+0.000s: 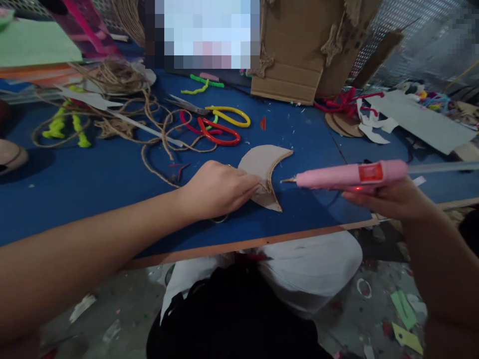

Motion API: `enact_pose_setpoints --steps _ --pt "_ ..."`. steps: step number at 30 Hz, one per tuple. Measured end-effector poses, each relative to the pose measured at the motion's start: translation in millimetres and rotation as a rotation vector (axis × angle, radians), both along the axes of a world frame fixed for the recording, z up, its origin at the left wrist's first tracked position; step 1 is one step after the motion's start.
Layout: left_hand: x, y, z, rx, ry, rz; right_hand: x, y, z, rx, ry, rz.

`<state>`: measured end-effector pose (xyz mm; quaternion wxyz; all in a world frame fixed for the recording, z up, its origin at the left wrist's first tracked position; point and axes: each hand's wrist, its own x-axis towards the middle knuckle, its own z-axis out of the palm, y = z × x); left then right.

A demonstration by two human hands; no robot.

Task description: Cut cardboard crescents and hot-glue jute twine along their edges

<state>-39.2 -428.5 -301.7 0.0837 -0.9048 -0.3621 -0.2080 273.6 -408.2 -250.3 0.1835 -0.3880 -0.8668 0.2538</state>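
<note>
On the blue tabletop lies a crescent-shaped cardboard piece (257,158), with twine along its curved inner edge. My left hand (220,188) presses on it, fingers pinched together at that inner edge, on the twine as far as I can see. My right hand (392,197) grips a pink hot glue gun (329,175), a glue stick (441,168) sticking out of its back and a small red light glowing. The gun's metal nozzle points left, a short gap away from the crescent's inner edge.
Scissors (224,124) with red and yellow handles lie behind the crescent. Tangled twine (123,80) and green pipe cleaners (58,122) spread at left. An upright cardboard panel (292,50) stands at the back; paper scraps (374,124) lie right. The table's front edge (239,245) runs close to my lap.
</note>
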Motion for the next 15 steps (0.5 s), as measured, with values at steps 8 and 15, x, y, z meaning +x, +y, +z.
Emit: enact_pose_setpoints --steps 8,15 --pt "2 9 -2.4 -0.101 -0.172 0.049 -15 -16 8.2 0.214 -0.233 0.18" --pt "2 8 -3.5 -0.1 -0.183 0.035 -18 -18 9.3 0.215 -0.226 0.198"
